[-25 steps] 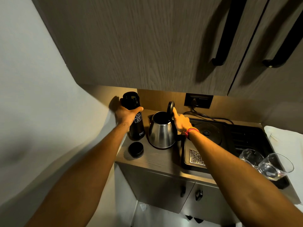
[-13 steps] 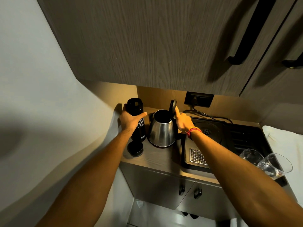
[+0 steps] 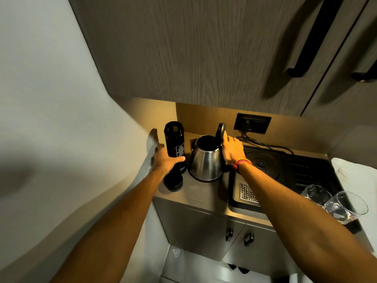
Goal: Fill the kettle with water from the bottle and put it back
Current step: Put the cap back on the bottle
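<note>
- both hands engaged: left hand (image 3: 166,160) has slid down the black bottle (image 3: 175,147), gripping its lower body.
- right hand (image 3: 231,149) still wraps the steel kettle (image 3: 206,158) handle, lid open, on the counter (image 3: 201,193).
- bottle cap (image 3: 173,182) off: pouring looks next.

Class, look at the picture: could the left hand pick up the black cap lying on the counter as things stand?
Probably not right away: the left hand is wrapped around the bottle. The cap lies uncovered just below it, so once free, nothing blocks it.
</note>
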Demonstrator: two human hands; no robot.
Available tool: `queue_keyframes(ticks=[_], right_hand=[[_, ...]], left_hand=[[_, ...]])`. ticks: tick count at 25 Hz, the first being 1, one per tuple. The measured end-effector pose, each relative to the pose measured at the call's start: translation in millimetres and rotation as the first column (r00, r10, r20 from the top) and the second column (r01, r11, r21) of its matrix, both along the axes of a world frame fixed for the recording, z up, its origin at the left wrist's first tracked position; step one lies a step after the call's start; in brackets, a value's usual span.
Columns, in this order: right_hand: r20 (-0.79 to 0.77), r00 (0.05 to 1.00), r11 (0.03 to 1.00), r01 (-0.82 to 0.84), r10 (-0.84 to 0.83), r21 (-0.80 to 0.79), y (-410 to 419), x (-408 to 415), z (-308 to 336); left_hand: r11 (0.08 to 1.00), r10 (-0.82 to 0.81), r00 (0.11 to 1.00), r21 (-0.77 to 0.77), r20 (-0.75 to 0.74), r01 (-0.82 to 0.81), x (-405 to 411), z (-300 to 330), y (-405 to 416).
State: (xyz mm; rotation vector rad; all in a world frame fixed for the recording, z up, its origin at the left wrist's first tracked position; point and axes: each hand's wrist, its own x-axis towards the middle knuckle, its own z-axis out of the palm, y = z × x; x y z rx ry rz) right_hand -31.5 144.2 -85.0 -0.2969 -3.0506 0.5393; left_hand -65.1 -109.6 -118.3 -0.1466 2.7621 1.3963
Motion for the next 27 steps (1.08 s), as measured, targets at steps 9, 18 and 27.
queue_keyframes(ticks=[9,18,27], right_hand=[[-0.014,1.0,0.985,0.011,-0.009,0.17,-5,0,-7],[-0.001,1.0,0.992,-0.009,0.01,0.123,-4,0,-5],[0.018,0.999,0.992,-0.038,0.036,0.118,-4,4,2]], left_hand=[[0.726,-0.217,0.956,-0.622,0.197,0.293,45,-48,11],[0.697,-0.624,0.711,-0.643,-0.326,0.317,50,22,11],[0.679,-0.479,0.729,-0.733,-0.489,-0.045,-4,108,-3]])
